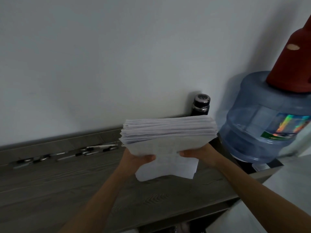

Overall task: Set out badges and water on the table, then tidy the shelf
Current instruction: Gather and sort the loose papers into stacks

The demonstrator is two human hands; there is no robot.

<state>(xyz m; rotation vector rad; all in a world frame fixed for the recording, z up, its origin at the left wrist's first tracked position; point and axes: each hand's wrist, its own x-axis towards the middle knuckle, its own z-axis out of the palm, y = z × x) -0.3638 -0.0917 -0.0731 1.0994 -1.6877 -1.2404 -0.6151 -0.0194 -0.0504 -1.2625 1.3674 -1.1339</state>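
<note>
Grey wood, the shelf top (67, 190), fills the lower frame. Above it my left hand (138, 159) and right hand (199, 154) clamp the near edge of a paper stack (168, 130), thumbs curled over its lowest sheets. The stack rises beyond my thumbs, centre frame. I judge it heavy, floppy, sheets prone to slide; support from beneath, both corners. Behind, at left, lie pens (67, 154).

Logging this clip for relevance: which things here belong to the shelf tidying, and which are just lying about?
In the job: paper stack, held by the left hand and right hand; shelf top; pens strewn along its back edge, likely next.
Lying about: dark flask behind the stack; blue water jug; red object on the jug.
</note>
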